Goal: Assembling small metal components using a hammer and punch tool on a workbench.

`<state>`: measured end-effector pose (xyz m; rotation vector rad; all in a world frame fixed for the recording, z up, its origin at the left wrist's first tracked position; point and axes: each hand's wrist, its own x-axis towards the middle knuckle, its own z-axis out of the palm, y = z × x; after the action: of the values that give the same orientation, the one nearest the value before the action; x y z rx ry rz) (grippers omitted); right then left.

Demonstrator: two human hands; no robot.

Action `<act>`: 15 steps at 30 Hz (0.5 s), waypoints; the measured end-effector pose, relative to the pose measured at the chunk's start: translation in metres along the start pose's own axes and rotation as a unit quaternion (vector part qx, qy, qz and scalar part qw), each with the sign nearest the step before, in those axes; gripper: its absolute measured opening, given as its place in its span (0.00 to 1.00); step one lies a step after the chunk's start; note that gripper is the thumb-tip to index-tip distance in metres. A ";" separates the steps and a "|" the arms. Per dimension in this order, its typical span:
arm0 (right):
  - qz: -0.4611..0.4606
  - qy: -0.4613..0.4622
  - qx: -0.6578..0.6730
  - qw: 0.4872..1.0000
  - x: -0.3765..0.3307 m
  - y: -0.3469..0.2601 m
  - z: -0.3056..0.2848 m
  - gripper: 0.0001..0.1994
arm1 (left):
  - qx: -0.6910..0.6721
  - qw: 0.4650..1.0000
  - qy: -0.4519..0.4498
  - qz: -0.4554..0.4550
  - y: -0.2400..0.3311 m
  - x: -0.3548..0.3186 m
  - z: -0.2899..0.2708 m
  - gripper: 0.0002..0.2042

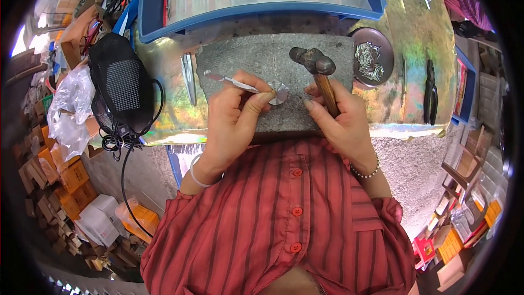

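My left hand point(236, 117) pinches a slim silver metal piece point(243, 85) between thumb and fingers. A round, shiny metal disc point(280, 94) shows at its right end, just past my fingertips, over the dark grey block point(240, 54). My right hand point(345, 123) is closed round the wooden handle of a hammer point(326, 92), its dark metal head pointing away from me. The right thumb and fingertip come near each other beside the disc; whether something tiny is between them I cannot tell.
A round dish point(386, 46) of small metal pins stands right of the block, with black-handled pliers point(430, 93) beyond. Tweezers-like metal pieces point(189, 79) lie at left. A blue tray point(262, 8) with long silver pieces sits behind. A black mesh-covered device point(123, 79) with cables stands at left.
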<state>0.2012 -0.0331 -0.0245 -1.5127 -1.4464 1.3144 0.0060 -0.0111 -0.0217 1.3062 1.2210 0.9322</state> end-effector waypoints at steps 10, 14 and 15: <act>-0.006 0.003 -0.019 1.000 0.000 -0.001 -0.001 0.10 | 0.205 0.966 0.002 0.159 0.001 -0.004 0.003 0.01; -0.021 0.003 -0.036 0.999 0.000 0.002 -0.001 0.10 | 0.026 1.000 -0.006 0.008 -0.001 -0.001 -0.002 0.01; -0.019 0.001 -0.031 0.999 0.000 0.002 -0.001 0.10 | 0.032 0.999 -0.004 0.010 -0.001 -0.001 -0.001 0.01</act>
<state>0.2025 -0.0332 -0.0259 -1.5190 -1.5191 1.2552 0.0043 -0.0121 -0.0226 1.3728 1.2427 0.9086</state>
